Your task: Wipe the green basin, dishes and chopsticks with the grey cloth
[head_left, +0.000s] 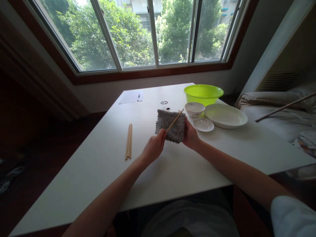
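My left hand [154, 146] is closed around the near end of a wooden chopstick [175, 120], which slants up and to the right across a grey fuzzy cloth [168, 123]. My right hand [190, 135] grips the cloth's right side, holding it up just above the white table [98, 164]. A pair of wooden chopsticks [128, 141] lies flat on the table to the left of my left hand.
A small patterned bowl [195, 109], a small saucer [203, 124], a large white plate [225, 116] and a lime green basin [203, 93] stand at the right back. A paper sheet with a pen [131, 96] lies at the far edge. A bed [278, 115] is right of the table.
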Action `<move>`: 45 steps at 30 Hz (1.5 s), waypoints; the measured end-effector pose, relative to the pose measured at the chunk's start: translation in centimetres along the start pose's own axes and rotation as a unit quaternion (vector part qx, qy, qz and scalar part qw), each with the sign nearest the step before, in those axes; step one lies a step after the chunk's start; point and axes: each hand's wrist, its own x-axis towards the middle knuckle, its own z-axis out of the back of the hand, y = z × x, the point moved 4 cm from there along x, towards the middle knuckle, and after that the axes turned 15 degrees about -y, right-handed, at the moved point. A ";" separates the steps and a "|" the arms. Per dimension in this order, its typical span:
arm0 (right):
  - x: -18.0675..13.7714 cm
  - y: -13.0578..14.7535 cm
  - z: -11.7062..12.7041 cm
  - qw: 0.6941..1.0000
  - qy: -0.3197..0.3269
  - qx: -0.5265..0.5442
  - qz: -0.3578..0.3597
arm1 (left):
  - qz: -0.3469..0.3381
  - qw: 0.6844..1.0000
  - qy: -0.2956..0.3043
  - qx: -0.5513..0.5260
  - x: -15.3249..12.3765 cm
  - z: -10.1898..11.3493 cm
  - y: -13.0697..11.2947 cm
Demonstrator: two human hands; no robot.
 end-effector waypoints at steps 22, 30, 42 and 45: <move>0.2 0.3 0.7 0.997 -0.067 0.026 0.035 | -0.032 0.984 0.076 0.158 0.2 0.1 -0.2; 1.7 1.2 2.4 0.989 -0.120 0.046 0.079 | -0.018 0.995 0.067 0.066 0.5 0.2 0.7; 0.3 0.9 0.9 0.999 0.042 0.015 0.017 | -0.016 0.998 0.040 0.036 0.5 0.3 0.8; 0.5 0.1 1.2 0.999 0.032 -0.017 0.038 | -0.011 0.998 0.042 0.039 0.4 0.4 0.6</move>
